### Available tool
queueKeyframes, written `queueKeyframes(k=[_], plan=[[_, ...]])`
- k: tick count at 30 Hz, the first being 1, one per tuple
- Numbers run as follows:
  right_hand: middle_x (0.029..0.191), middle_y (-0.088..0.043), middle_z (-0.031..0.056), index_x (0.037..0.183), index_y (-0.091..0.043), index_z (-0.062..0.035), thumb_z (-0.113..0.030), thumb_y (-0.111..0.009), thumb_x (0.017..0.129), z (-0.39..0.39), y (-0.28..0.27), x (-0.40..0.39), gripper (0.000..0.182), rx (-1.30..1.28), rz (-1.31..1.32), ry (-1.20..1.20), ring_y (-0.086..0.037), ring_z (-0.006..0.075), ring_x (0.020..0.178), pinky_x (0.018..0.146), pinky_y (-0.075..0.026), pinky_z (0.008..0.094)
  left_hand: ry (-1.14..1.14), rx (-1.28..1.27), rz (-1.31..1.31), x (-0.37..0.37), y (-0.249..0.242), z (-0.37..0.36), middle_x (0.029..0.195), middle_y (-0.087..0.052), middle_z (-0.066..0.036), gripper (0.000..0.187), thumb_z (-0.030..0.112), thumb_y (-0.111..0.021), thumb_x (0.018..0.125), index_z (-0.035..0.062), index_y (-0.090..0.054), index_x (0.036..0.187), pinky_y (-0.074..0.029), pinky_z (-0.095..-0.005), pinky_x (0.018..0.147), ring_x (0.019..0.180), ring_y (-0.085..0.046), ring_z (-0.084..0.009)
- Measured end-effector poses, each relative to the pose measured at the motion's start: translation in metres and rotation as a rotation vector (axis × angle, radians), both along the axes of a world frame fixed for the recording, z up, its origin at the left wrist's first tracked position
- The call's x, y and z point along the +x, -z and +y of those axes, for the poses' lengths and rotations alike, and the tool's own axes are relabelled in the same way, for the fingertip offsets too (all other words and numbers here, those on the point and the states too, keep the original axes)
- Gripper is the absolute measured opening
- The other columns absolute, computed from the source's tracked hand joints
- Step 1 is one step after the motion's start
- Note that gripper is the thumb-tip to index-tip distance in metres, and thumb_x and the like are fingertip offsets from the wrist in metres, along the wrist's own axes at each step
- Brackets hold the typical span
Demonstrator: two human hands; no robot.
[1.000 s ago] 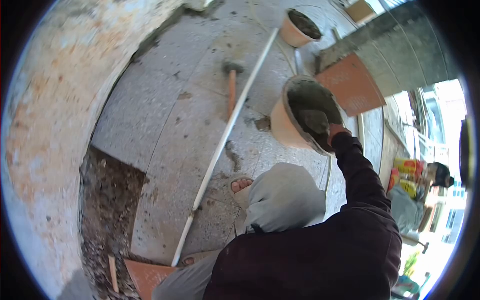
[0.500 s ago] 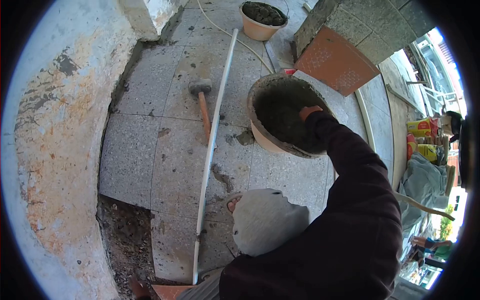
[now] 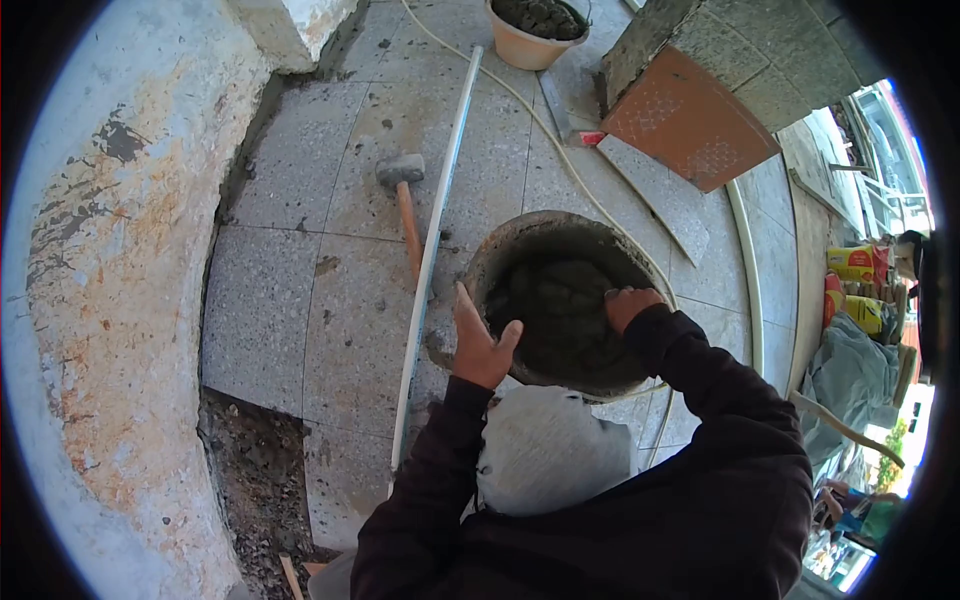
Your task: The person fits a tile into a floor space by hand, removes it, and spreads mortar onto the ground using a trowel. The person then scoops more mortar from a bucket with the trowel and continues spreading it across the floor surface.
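A round tub [image 3: 545,222] with dark wet mortar [image 3: 565,310] in it stands in front of my knee. My left hand [image 3: 483,345] is at its near left side, fingers stretched and thumb apart, lying against or right beside the rim. Over the mortar, at the tub's right inner side, my right hand [image 3: 632,308] is closed with its fingers curled. Whatever that fist holds is hidden from view. Left of the tub lie a long pale straightedge bar [image 3: 437,220] and a mallet [image 3: 408,210] with a wooden handle.
A second bucket of mortar [image 3: 537,50] stands at the far end. An orange-brown tile [image 3: 690,120] leans on a block pillar [image 3: 740,50]. A hose [image 3: 570,165] runs across the tiled floor. Bare rubble [image 3: 255,470] shows beside the peeling wall [image 3: 130,300].
The mortar tub has shifted toward me. My left hand has come from the rubble at lower left up to the tub's side. My right hand remains inside the tub, lower in view.
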State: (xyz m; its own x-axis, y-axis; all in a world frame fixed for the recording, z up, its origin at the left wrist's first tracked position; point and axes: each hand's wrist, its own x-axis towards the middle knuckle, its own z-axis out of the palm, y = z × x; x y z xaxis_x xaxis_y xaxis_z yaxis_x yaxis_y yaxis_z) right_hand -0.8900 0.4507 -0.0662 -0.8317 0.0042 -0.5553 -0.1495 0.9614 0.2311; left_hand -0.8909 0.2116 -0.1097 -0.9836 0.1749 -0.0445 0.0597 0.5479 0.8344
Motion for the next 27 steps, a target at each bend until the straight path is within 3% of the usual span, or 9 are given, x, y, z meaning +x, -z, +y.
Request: queueKeyframes(k=[2,5,8,10,13,17,19,22,27], plan=[[0.079,-0.060,0.0158,0.087,-0.057,-0.0026,-0.014,-0.040,0.077,-0.005,0.010,-0.001,0.023,0.015,0.093,0.078,-0.060,0.0284,0.076,0.060,-0.048,0.0410,0.002,0.324,-0.104,0.004,0.007,-0.003,0.127,-0.018,-0.031,0.073,0.019,-0.050,0.079,-0.0102,-0.002,0.125,-0.017,-0.0338,0.099,0.122,-0.021,-0.0324],[0.082,-0.060,0.0159,0.086,-0.057,-0.0029,-0.013,-0.039,0.078,0.003,0.039,-0.010,0.022,0.017,0.152,0.056,-0.060,0.0292,0.077,0.060,-0.049,0.0398,0.040,0.478,-0.323,0.013,0.006,-0.007,0.127,-0.016,-0.032,0.069,0.019,-0.045,0.080,-0.0127,-0.002,0.124,-0.014,-0.0333,0.100,0.123,-0.016,-0.0339],[0.080,-0.060,0.0166,0.086,-0.054,-0.0019,-0.012,-0.038,0.078,0.015,0.057,-0.015,0.021,-0.028,0.073,-0.047,-0.060,0.0299,0.072,0.058,-0.049,0.0405,-0.005,0.403,-0.309,0.016,0.021,-0.004,0.127,-0.014,-0.034,0.069,0.023,-0.043,0.081,-0.0151,-0.003,0.122,-0.015,-0.0336,0.100,0.123,-0.015,-0.0360],[0.079,-0.059,0.0165,0.088,-0.055,-0.0011,-0.015,-0.047,0.075,0.014,0.057,-0.028,0.021,-0.205,-0.075,-0.244,-0.060,0.0297,0.073,0.062,-0.049,0.0398,0.033,0.442,-0.304,0.018,0.027,-0.005,0.127,-0.013,-0.034,0.068,0.023,-0.041,0.082,-0.0160,-0.003,0.122,-0.015,-0.0341,0.100,0.123,-0.014,-0.0372],[0.086,-0.059,0.0156,0.085,-0.058,-0.0025,-0.012,-0.054,0.069,-0.003,0.052,-0.021,0.019,-0.217,-0.285,-0.207,-0.059,0.0294,0.073,0.065,-0.049,0.0394,0.063,0.401,-0.257,0.015,0.027,-0.009,0.126,-0.012,-0.035,0.066,0.025,-0.039,0.084,-0.0168,-0.004,0.121,-0.015,-0.0349,0.099,0.122,-0.014,-0.0390],[0.080,-0.059,0.0172,0.084,-0.059,-0.0028,-0.011,-0.057,0.065,-0.028,0.069,0.018,0.021,-0.354,-0.240,-0.222,-0.060,0.0274,0.072,0.063,-0.049,0.0378,0.020,0.277,-0.161,0.021,0.031,-0.004,0.126,-0.013,-0.034,0.067,0.030,-0.035,0.087,-0.0168,-0.003,0.121,-0.016,-0.0347,0.099,0.121,-0.016,-0.0382],[0.067,-0.059,0.0150,0.082,-0.058,-0.0015,-0.012,-0.055,0.068,-0.036,0.065,0.027,0.018,-0.513,-0.374,0.191,-0.060,0.0244,0.061,0.056,-0.048,0.0354,-0.006,0.375,-0.129,0.023,0.022,-0.001,0.125,-0.017,-0.033,0.064,0.028,-0.036,0.087,-0.0155,-0.005,0.121,-0.017,-0.0357,0.098,0.119,-0.020,-0.0381],[0.059,-0.057,0.0128,0.080,-0.056,-0.0001,-0.015,-0.058,0.068,-0.035,0.051,0.031,0.019,-0.737,-0.380,0.255,-0.059,0.0204,0.051,0.050,-0.047,0.0328,-0.011,0.442,-0.126,0.025,0.031,-0.001,0.125,-0.015,-0.033,0.067,0.033,-0.034,0.087,-0.0155,-0.005,0.121,-0.016,-0.0360,0.099,0.120,-0.018,-0.0383],[0.052,-0.053,0.0082,0.078,-0.054,0.0001,-0.014,-0.058,0.068,-0.041,-0.006,0.031,0.018,-0.770,-0.408,0.431,-0.055,0.0162,0.044,0.045,-0.045,0.0289,0.024,0.380,-0.137,0.021,0.033,-0.010,0.128,-0.014,-0.031,0.075,0.044,-0.034,0.085,-0.0134,-0.004,0.123,-0.015,-0.0348,0.099,0.122,-0.015,-0.0370]])
